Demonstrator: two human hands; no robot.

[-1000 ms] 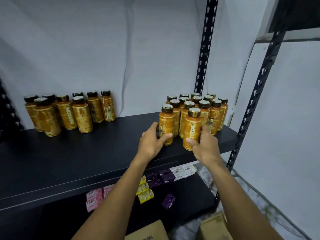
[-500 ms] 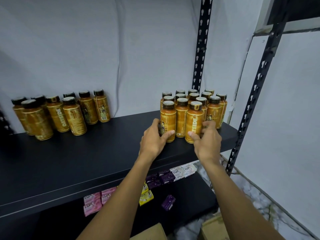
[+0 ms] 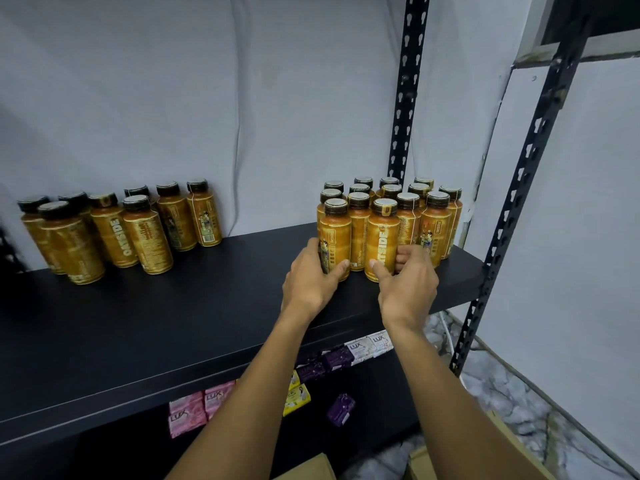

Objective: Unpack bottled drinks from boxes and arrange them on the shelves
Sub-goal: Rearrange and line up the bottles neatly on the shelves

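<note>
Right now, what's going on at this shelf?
A person is stocking bottles on the shelf. In the right group, the left hand holds the front-left bottle and the right hand holds the front bottle showing OATSIDE. Both bottles stand upright on the shelf, tight against the rows behind. A looser left group stands apart. Soap packs lie on the shelf below.
</note>
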